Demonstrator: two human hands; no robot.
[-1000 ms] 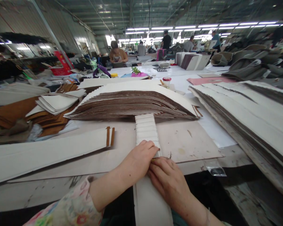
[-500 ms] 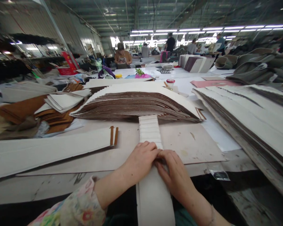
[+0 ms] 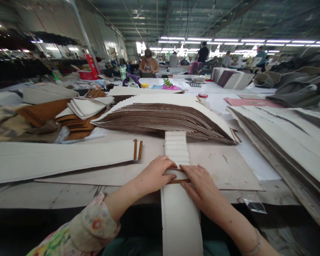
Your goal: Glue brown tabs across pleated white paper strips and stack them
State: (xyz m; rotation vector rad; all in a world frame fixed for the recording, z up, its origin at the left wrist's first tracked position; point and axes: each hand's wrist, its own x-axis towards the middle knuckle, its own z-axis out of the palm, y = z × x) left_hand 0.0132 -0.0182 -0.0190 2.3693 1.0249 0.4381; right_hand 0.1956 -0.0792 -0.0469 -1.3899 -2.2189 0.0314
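A long white strip of padded-looking material (image 3: 180, 220) runs from the table edge down into my lap, its far end ribbed with cross folds. My left hand (image 3: 160, 171) grips the strip's left edge, with thumb and fingers to either side of a fold. Opposite it, my right hand (image 3: 201, 181) holds the right edge, fingers on top and thumb lower down. Between the hands a narrow brown band (image 3: 178, 181) shows across the strip. What lies under my fingertips is hidden.
Behind the strip a bowed stack of white-topped, brown-edged panels (image 3: 154, 119) lies on a board (image 3: 218, 160). Another white strip (image 3: 69, 161) with brown bands lies left; more stacked panels (image 3: 290, 138) are at right. Farther left are brown pieces (image 3: 48, 112). People work in the background.
My hands have drawn slightly apart, and the brown band between them now shows. The whole view has shifted a little to the left.
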